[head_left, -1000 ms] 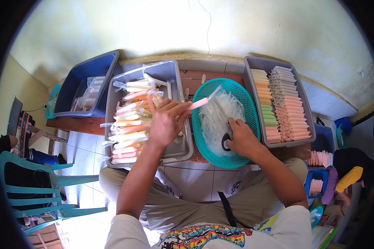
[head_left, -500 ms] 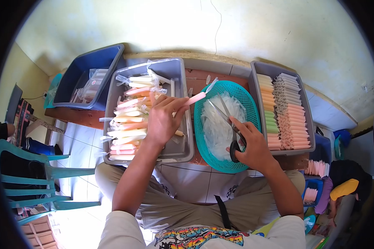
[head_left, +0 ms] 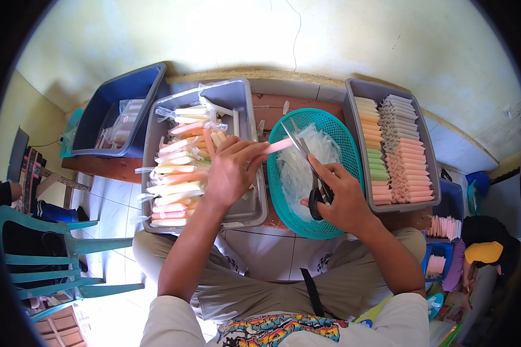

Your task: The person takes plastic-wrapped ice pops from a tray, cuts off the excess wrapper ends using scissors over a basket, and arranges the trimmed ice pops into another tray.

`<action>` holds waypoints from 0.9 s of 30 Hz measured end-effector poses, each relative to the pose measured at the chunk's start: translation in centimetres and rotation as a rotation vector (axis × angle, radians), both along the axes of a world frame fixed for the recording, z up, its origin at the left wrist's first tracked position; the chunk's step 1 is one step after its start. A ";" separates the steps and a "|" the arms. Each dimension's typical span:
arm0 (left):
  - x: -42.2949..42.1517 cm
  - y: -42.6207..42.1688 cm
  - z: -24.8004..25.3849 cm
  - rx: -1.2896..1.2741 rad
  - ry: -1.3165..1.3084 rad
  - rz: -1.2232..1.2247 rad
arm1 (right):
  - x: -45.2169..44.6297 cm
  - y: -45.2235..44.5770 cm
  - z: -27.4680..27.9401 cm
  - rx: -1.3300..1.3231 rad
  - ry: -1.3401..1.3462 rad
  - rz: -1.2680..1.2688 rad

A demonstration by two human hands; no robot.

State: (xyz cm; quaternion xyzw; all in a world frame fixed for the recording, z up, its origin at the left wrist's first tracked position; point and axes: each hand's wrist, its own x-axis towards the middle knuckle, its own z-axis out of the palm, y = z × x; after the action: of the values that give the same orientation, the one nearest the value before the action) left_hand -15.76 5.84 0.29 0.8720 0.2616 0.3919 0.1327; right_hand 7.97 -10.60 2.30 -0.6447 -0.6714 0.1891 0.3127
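Observation:
My left hand (head_left: 233, 170) pinches a pink plastic-wrapped stick (head_left: 278, 146) that points right, over the rim of the teal basket (head_left: 352, 147). My right hand (head_left: 342, 199) grips black-handled scissors (head_left: 298, 139), whose parted blades are at the stick's far end. Clear plastic scraps (head_left: 307, 168) lie in the basket beneath. Left of it, a grey bin (head_left: 246, 95) holds many loose cream, orange and pink sticks (head_left: 176, 188). The grey bin on the right (head_left: 435, 173) holds stacked sticks in rows, cream, orange, green and pink.
A dark blue bin (head_left: 113, 89) with packed bags stands at the far left of the red bench (head_left: 118, 168). A teal chair (head_left: 69, 260) is at lower left. At the right edge, a co-worker in dark and yellow clothing (head_left: 483, 251) bends near blue tubs (head_left: 440, 250).
The scissors have moved up and left to the stick's end, their blades parted around it. The clear tail seen there earlier no longer shows. The co-worker's arm has shifted.

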 end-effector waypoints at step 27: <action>0.1 -0.2 -0.3 0.019 0.007 0.011 | 0.3 0.0 0.0 -0.088 0.039 0.024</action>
State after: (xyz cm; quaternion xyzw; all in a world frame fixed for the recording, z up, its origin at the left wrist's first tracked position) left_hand -15.61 5.63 -0.03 0.8731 0.2629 0.3922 0.1214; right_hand 8.26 -10.61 2.33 -0.6460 -0.6638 0.2347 0.2949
